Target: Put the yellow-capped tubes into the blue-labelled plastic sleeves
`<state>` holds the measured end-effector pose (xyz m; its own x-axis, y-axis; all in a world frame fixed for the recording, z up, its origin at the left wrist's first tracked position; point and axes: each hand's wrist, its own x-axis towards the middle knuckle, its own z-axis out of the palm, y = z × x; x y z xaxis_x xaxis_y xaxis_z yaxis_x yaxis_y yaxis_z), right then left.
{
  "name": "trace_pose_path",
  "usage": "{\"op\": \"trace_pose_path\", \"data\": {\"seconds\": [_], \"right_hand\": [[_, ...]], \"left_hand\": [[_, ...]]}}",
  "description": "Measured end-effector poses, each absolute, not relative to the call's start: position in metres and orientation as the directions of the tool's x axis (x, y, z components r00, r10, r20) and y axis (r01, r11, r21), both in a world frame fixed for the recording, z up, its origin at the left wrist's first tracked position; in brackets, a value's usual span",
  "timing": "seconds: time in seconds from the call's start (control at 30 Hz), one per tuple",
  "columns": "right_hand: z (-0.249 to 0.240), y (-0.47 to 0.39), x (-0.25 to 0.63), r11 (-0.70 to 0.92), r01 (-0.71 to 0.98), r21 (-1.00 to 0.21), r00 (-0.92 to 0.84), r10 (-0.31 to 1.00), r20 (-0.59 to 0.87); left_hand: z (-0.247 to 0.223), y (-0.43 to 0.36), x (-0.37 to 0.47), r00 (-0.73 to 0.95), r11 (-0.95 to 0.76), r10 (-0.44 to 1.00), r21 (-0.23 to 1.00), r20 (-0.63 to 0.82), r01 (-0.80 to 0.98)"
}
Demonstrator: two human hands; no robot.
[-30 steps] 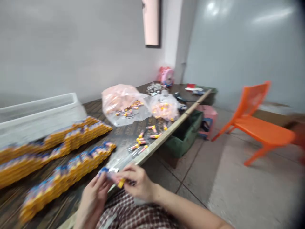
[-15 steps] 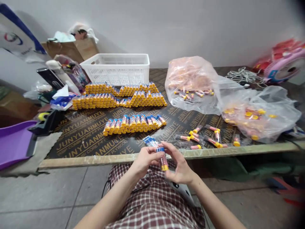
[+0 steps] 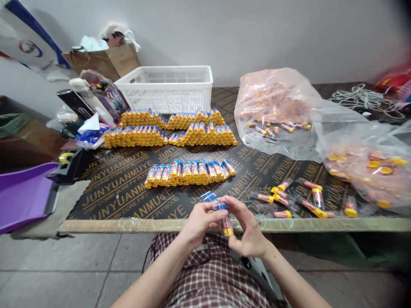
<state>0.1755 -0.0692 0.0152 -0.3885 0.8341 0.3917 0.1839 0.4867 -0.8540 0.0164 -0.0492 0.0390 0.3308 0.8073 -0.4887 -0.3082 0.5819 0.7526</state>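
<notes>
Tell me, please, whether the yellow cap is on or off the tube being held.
On: the yellow cap sits at the lower end of the tube, which the left hand grips near its blue end.

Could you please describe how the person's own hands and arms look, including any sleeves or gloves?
The left hand and the right hand are ungloved, with no ring or watch visible. Both forearms are bare, no sleeves showing. A brown-and-white checked cloth garment covers the lap.

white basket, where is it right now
In the head view, the white basket stands left of centre at the back of the table, just behind the stacked yellow-capped tubes and left of the large plastic bag.
</notes>
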Motion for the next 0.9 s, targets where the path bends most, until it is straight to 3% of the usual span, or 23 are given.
{"op": "trace_pose_path", "data": {"seconds": [0.13, 0.23, 0.33, 0.43, 0.53, 0.77, 0.9], "right_hand": [[0.015, -0.034, 0.19, 0.433, 0.224, -0.873, -0.431, 0.848, 0.309], [0.004, 0.018, 0.207, 0.246, 0.305, -0.92, -0.227, 0.957, 0.181], [-0.012, 0.067, 0.218, 0.045, 0.313, -0.949, -0.093, 0.996, 0.016], [-0.023, 0.086, 0.217, -0.011, 0.296, -0.955, -0.111, 0.993, -0.046], [-0.025, 0.077, 0.211, -0.034, 0.272, -0.962, -0.122, 0.99, -0.07], [-0.022, 0.058, 0.204, -0.052, 0.238, -0.97, -0.064, 0.996, -0.069], [-0.018, 0.056, 0.205, -0.023, 0.281, -0.96, -0.035, 0.999, -0.035]], "left_hand": [[0.048, -0.025, 0.01, 0.295, 0.471, 0.869, 0.849, -0.398, -0.24], [0.068, 0.01, 0.007, 0.296, 0.254, 0.927, 0.966, -0.228, -0.05], [0.085, 0.052, 0.013, 0.219, 0.008, 0.974, 0.97, -0.063, 0.244], [0.091, 0.087, 0.027, 0.176, -0.163, 0.981, 0.819, 0.077, 0.55], [0.086, 0.107, 0.043, 0.219, -0.206, 0.974, 0.662, 0.064, 0.72], [0.063, 0.123, 0.074, 0.291, -0.272, 0.956, 0.24, -0.047, 0.932], [0.066, 0.114, 0.078, 0.328, -0.323, 0.944, 0.128, -0.017, 0.938]]}}
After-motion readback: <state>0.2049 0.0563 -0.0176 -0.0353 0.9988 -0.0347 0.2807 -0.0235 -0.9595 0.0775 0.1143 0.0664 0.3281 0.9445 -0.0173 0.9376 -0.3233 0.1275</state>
